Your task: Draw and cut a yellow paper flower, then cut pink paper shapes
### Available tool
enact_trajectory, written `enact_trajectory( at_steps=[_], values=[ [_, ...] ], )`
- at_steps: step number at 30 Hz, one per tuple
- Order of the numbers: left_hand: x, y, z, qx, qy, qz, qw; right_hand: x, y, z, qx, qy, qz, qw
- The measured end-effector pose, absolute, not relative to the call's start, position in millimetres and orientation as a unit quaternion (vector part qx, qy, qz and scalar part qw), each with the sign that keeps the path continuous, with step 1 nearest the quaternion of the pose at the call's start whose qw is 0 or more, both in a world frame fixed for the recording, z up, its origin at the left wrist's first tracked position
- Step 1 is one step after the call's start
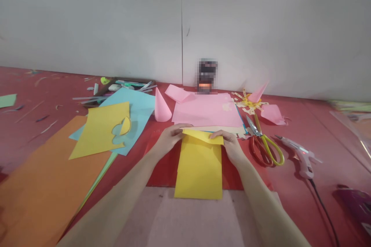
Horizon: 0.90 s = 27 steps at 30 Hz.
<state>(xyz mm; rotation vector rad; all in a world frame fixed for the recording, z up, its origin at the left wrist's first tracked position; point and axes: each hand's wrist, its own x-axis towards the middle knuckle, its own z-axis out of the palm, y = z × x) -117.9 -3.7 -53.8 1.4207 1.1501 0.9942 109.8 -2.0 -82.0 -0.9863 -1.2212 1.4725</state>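
Observation:
A long sheet of yellow paper (198, 170) lies lengthwise in front of me, its far end folded over toward me in a narrow flap. My left hand (171, 138) grips the flap's left corner, fingers curled behind it. At the right corner, my right hand (228, 142) pinches the same folded edge. Under the yellow paper is a glossy red board (162, 170). Just beyond my hands are pink sheets (199, 112) and a pink paper cone (162, 108) standing upright.
Scissors (262, 142) and a glue gun (301, 156) with a cord lie to the right. A second pink cone (259, 93) leans among yellow scraps. Orange (43, 177), blue (139, 117) and cut yellow paper (98, 131) overlap at left. Behind them sits a tray of pens (130, 84).

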Motion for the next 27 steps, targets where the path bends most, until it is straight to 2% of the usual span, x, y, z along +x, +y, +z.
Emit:
enact_trajectory(
  at_steps=[5, 9, 14, 19, 21, 24, 27],
  values=[
    [-117.7, -4.6, -58.7, 0.606, 0.539, 0.376, 0.449, 103.6, -5.5, -71.2, -0.392, -0.464, 0.616, 0.502],
    [-118.1, -3.1, -59.2, 0.550, 0.556, 0.423, 0.458, 103.0, -5.5, -68.1, -0.423, -0.444, 0.593, 0.523],
    [-120.2, -6.2, -51.5, 0.485, 0.472, 0.463, 0.572, 101.6, -4.7, -72.3, -0.416, -0.475, 0.590, 0.503],
    [-122.1, -7.5, -51.3, 0.427, 0.349, 0.416, 0.723, 92.3, -15.4, -69.4, -0.377, -0.399, 0.638, 0.540],
    [-121.0, -7.6, -52.6, 0.446, 0.331, 0.401, 0.728, 88.1, -20.0, -67.6, -0.344, -0.377, 0.695, 0.506],
    [-118.7, -10.3, -50.9, 0.510, 0.334, 0.365, 0.704, 83.4, -21.9, -69.9, -0.303, -0.403, 0.759, 0.412],
    [-117.5, -14.1, -44.6, 0.566, 0.336, 0.326, 0.679, 81.5, -19.4, -76.9, -0.281, -0.423, 0.773, 0.379]
  ],
)
